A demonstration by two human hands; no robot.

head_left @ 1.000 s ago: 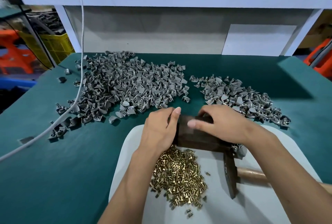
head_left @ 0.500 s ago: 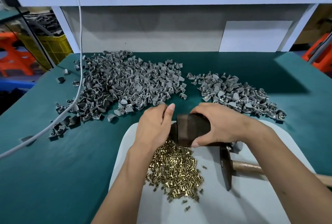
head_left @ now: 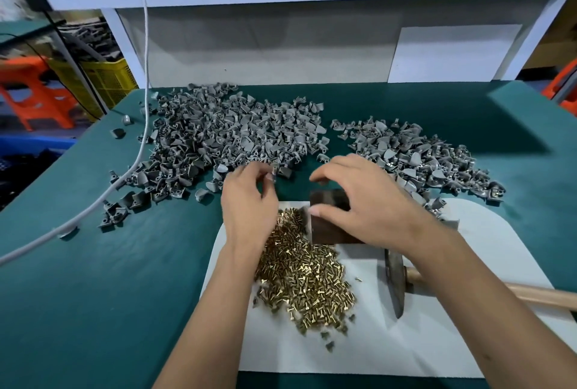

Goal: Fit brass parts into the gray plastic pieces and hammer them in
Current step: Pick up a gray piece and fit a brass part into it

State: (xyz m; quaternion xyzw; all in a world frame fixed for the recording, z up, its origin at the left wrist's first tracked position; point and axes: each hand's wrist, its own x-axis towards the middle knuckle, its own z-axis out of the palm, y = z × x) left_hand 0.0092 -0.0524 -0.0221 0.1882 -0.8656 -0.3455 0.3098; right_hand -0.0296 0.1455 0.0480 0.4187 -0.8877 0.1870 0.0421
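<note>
Picking gray piece (head_left: 274, 169) from big pile's near edge, left hand (head_left: 246, 201) pinching it; right hand (head_left: 359, 201) fingers curled over dark block (head_left: 327, 220), grip unclear. Next: seat brass part (head_left: 299, 276), hammer (head_left: 394, 282).

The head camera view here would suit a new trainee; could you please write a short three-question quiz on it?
1. True or false: the hammer lies on the white mat.
2. Which hand pinches a gray plastic piece?
3. The brass parts lie: A) on the mat, B) on the shelf, C) in a crate.

Key: 1 true; 2 the left hand; 3 A.
</note>
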